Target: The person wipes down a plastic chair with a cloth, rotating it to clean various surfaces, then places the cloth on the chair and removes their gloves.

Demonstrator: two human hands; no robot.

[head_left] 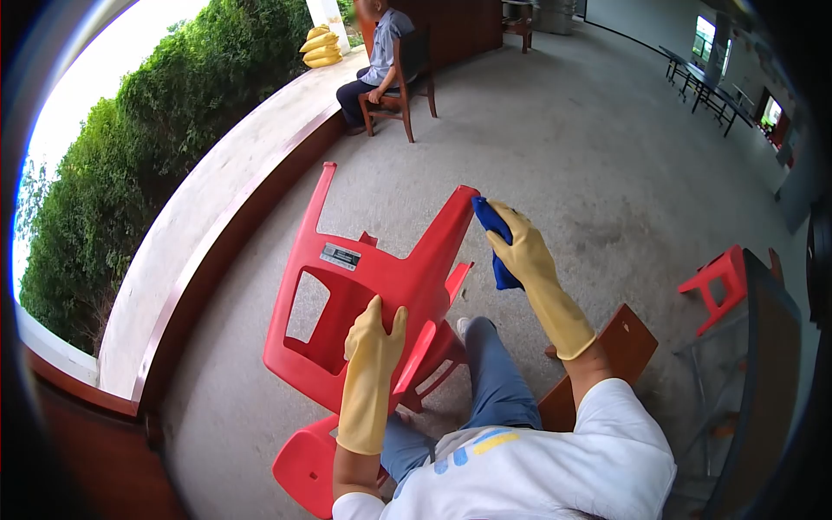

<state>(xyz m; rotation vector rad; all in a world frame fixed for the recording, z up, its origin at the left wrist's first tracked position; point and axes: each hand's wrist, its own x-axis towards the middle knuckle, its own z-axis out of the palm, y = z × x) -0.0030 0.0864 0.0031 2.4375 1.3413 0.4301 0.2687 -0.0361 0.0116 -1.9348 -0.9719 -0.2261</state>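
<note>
Fingers (511, 217) of your right hand (524, 247) close around a blue cloth (503, 274) at the tip of one leg (444, 227) of the red stool (381, 277) tilted before you, while your left hand (374, 336) rests against its side, grip unclear; this looks like wiping, and the next stroke calls for a steady stool.

I have the left hand (376, 336) against a tilted red stool (377, 276) — the right hand (520, 243) holds a blue cloth (490, 223) at one leg's end. Beyond, I see a seated person (390, 43).
</note>
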